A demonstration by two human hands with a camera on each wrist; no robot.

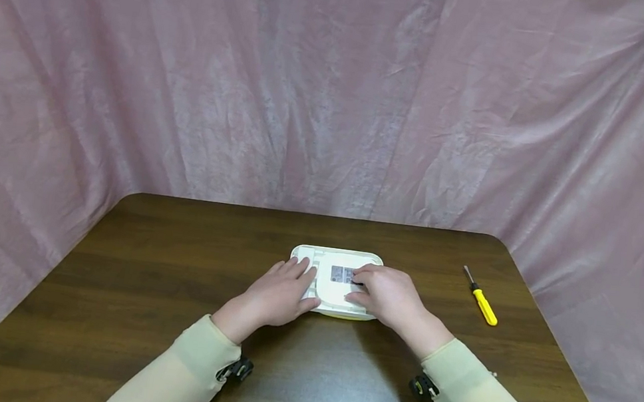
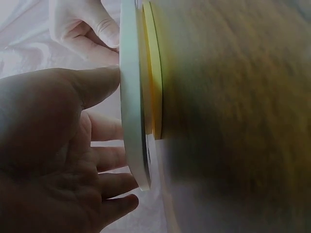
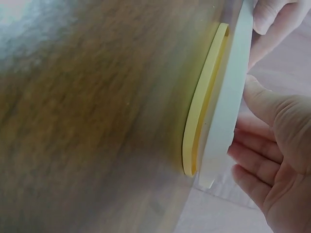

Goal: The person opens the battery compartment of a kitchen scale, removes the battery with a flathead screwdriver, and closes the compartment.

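A flat white device (image 1: 336,291) with a grey label and a yellow underside lies on the dark wooden table (image 1: 166,289). My left hand (image 1: 281,290) rests flat on its left part with the fingers straight. My right hand (image 1: 385,295) lies on its right part, fingertips on the label. The left wrist view shows the left hand (image 2: 58,145) with its thumb against the white edge (image 2: 131,97), above the yellow base (image 2: 154,73). Seen from the right wrist, the right hand (image 3: 277,145) has its thumb at the white rim (image 3: 228,107), fingers over the top.
A small screwdriver (image 1: 481,299) with a yellow handle lies on the table to the right of the device. Pink cloth (image 1: 335,95) hangs behind and along both sides of the table.
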